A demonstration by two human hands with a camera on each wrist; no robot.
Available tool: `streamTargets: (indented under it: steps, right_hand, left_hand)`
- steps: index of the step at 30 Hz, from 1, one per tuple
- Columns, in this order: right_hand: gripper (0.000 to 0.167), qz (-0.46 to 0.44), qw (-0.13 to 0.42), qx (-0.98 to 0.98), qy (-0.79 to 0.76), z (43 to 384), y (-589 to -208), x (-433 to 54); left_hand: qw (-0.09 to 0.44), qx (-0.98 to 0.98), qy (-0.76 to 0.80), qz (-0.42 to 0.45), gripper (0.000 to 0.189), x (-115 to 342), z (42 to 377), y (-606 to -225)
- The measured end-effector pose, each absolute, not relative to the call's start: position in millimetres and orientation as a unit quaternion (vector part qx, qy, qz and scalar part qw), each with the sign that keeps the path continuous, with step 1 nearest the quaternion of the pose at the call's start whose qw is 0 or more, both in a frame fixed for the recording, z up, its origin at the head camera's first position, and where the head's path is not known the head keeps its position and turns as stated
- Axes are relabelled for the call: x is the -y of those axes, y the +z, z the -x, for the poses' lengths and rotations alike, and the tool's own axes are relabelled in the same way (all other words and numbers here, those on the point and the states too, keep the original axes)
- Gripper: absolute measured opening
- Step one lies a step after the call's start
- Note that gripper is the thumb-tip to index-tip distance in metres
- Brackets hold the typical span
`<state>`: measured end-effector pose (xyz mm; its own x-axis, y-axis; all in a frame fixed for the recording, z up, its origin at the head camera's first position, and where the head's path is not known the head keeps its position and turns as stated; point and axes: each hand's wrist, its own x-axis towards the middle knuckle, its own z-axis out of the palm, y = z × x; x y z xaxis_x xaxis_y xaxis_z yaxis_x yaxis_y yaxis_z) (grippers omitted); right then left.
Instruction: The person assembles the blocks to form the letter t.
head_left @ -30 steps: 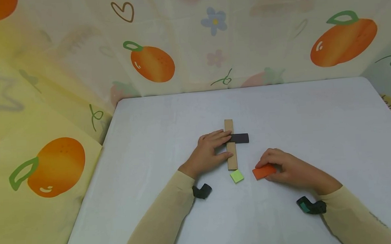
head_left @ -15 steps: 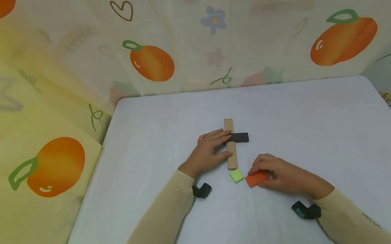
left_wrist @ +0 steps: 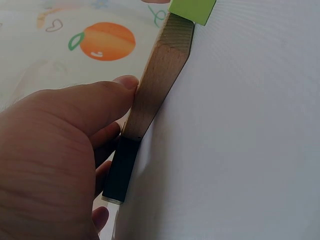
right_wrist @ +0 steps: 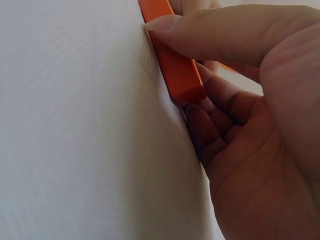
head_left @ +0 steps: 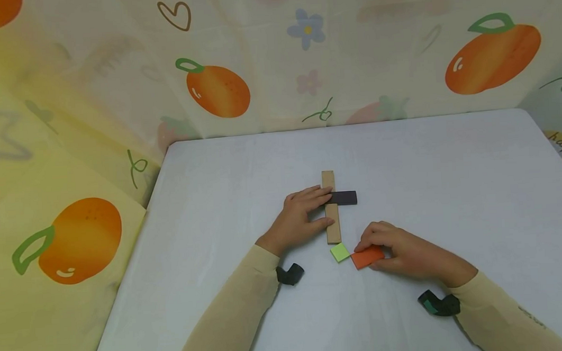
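Note:
In the head view two plain wooden blocks, an upper one (head_left: pixel 328 179) and a lower one (head_left: pixel 333 232), line up with a black block (head_left: pixel 345 198) lying crosswise between them. My left hand (head_left: pixel 301 215) rests on this row, its fingers stretched over the black block and its thumb touching the lower wooden one. A small green block (head_left: pixel 340 253) sits turned like a diamond at the row's near end. With thumb and fingers, my right hand (head_left: pixel 406 248) pinches an orange block (head_left: pixel 367 257), whose left corner meets the green block's right corner. The right wrist view shows the orange block (right_wrist: pixel 177 75) flat along the table.
A white-covered table (head_left: pixel 453 187) extends around the blocks. Behind it hangs a cloth (head_left: pixel 265 49) printed with oranges and flowers. Small dark devices (head_left: pixel 291 274) are strapped at both wrists over beige sleeves.
My right hand has slid the orange block left and toward the near side, up to the green block. The left hand and the wooden row have stayed in place.

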<state>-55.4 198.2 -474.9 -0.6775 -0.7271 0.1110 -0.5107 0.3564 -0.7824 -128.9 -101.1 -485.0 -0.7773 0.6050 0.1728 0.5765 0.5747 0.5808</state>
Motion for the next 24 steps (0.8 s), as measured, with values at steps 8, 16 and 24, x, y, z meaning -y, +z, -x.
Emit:
streamTargets:
  steps: [8, 16, 24]
  right_hand:
    - [0.032, 0.373, 0.134, -0.819, -0.416, 55.5, -476.6, -198.0]
    - [0.031, 0.374, 0.131, -0.820, -0.413, 55.1, -476.7, -197.7]
    - [0.032, 0.382, 0.122, -0.819, -0.411, 54.7, -476.8, -197.3]
  left_hand:
    - [0.021, -0.886, 0.321, -0.333, 0.060, 101.1, 128.9, -485.6]
    - [0.022, -0.886, 0.322, -0.333, 0.061, 101.2, 128.2, -484.4]
    - [0.023, -0.887, 0.322, -0.331, 0.060, 101.2, 128.1, -485.2]
